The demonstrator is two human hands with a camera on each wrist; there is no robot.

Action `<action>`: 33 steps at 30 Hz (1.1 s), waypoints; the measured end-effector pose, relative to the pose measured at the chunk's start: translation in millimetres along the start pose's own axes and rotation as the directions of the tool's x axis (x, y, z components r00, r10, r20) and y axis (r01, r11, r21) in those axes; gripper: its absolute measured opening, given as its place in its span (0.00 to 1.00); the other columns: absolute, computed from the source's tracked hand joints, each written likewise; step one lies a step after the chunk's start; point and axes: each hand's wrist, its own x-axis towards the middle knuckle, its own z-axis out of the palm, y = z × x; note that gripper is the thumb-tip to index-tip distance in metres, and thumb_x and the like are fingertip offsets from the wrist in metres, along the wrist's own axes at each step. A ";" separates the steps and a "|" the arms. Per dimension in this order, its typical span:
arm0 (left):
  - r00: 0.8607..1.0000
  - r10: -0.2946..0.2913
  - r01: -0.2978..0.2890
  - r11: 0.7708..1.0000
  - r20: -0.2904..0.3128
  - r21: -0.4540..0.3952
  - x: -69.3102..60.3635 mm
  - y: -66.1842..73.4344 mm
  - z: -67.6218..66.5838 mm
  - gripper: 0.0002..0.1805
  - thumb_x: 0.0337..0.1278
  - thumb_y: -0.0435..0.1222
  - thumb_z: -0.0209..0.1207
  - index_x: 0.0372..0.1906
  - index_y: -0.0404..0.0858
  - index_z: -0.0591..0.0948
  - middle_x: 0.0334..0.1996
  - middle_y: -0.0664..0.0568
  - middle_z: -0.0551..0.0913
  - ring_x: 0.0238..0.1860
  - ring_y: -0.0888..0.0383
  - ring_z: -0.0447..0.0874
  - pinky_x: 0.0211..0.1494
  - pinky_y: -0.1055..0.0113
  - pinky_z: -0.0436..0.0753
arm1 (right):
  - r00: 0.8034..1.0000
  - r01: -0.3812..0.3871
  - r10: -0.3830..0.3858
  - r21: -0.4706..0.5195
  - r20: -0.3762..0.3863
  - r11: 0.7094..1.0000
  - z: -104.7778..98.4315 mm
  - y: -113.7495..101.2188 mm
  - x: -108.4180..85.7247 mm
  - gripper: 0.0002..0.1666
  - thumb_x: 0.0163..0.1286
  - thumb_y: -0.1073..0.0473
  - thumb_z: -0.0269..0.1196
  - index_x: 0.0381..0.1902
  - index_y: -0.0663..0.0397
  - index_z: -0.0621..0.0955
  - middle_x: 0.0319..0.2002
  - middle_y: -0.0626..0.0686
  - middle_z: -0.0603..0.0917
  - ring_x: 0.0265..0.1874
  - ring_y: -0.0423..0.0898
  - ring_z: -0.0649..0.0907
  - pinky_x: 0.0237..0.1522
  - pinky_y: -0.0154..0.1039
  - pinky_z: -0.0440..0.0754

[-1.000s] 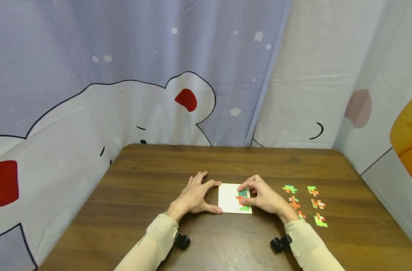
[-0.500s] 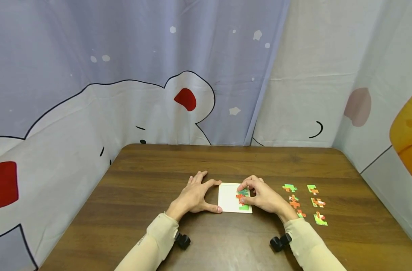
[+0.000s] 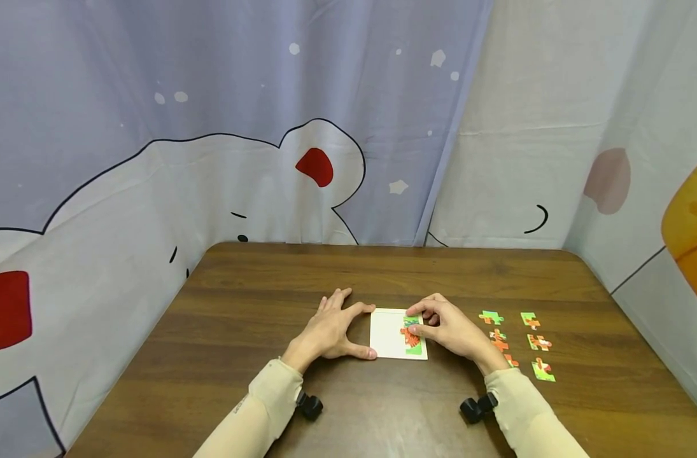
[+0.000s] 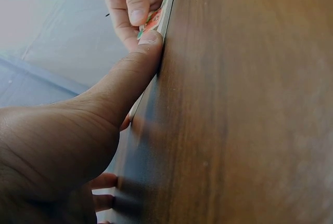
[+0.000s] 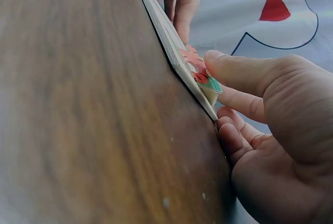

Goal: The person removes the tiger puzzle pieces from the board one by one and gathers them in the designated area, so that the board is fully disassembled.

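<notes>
A thin square white puzzle board (image 3: 387,334) lies flat on the table before me, with green and orange jigsaw pieces along its right side. My left hand (image 3: 325,327) spreads its thumb and index finger to the board's two left corners; the other fingers extend over the table. From the right, my right hand (image 3: 452,327) pinches an orange and green puzzle piece (image 5: 199,76) between thumb and fingers. In the right wrist view this piece sits tilted at the board's edge, partly raised. The fingers hide some of it in the head view.
Several loose puzzle pieces, among them a green one (image 3: 491,317) and a corner-shaped one (image 3: 543,370), lie on the brown wooden table (image 3: 256,299) to the right, partly behind the right forearm. A patterned curtain (image 3: 222,184) hangs behind the table.
My right hand has shifted slightly right, its thumb moving up the board, so more of the orange and green pieces shows. The left hand has stayed in place.
</notes>
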 end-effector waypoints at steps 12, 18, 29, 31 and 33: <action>1.000 -0.007 0.006 1.000 0.002 0.010 0.6 0.0 -0.1 0.52 0.49 0.66 0.82 0.80 0.58 0.77 0.88 0.33 0.55 0.89 0.29 0.45 0.91 0.33 0.47 | 0.999 -0.036 0.036 -0.004 -0.011 0.999 -0.9 -0.9 1.2 0.17 0.73 0.52 0.79 0.55 0.49 0.92 0.49 0.55 0.80 0.44 0.48 0.79 0.46 0.34 0.80; 1.000 -0.008 0.008 1.000 0.004 0.004 0.0 0.1 -0.1 0.52 0.49 0.65 0.83 0.80 0.58 0.77 0.89 0.33 0.54 0.89 0.29 0.45 0.91 0.33 0.47 | 0.997 -0.070 0.069 -0.016 -0.029 0.997 -1.8 -1.1 0.6 0.16 0.73 0.50 0.79 0.54 0.48 0.92 0.51 0.53 0.82 0.48 0.47 0.81 0.50 0.34 0.83; 1.000 -0.006 0.006 1.000 0.002 0.009 -0.5 0.6 -0.5 0.52 0.49 0.65 0.83 0.80 0.59 0.77 0.89 0.33 0.54 0.89 0.29 0.45 0.91 0.33 0.47 | 0.997 -0.059 0.058 -0.017 -0.048 0.998 -4.7 -2.0 -0.4 0.15 0.71 0.52 0.81 0.50 0.52 0.92 0.49 0.55 0.83 0.46 0.47 0.82 0.45 0.32 0.83; 1.000 -0.007 0.007 1.000 0.001 0.010 -0.7 0.7 -0.5 0.52 0.49 0.65 0.83 0.80 0.59 0.77 0.89 0.33 0.54 0.89 0.29 0.45 0.91 0.34 0.47 | 0.997 -0.061 0.061 -0.005 -0.039 0.998 -4.8 -2.2 -0.3 0.15 0.71 0.53 0.81 0.50 0.52 0.92 0.49 0.56 0.82 0.45 0.48 0.81 0.45 0.32 0.82; 1.000 -0.007 0.007 1.000 0.000 0.010 -0.8 0.7 -0.5 0.52 0.49 0.65 0.83 0.80 0.59 0.77 0.89 0.33 0.54 0.89 0.29 0.45 0.91 0.34 0.47 | 0.997 -0.067 0.067 0.004 -0.032 0.998 -4.7 -2.3 0.0 0.16 0.70 0.53 0.81 0.50 0.53 0.92 0.50 0.56 0.82 0.46 0.48 0.81 0.45 0.31 0.81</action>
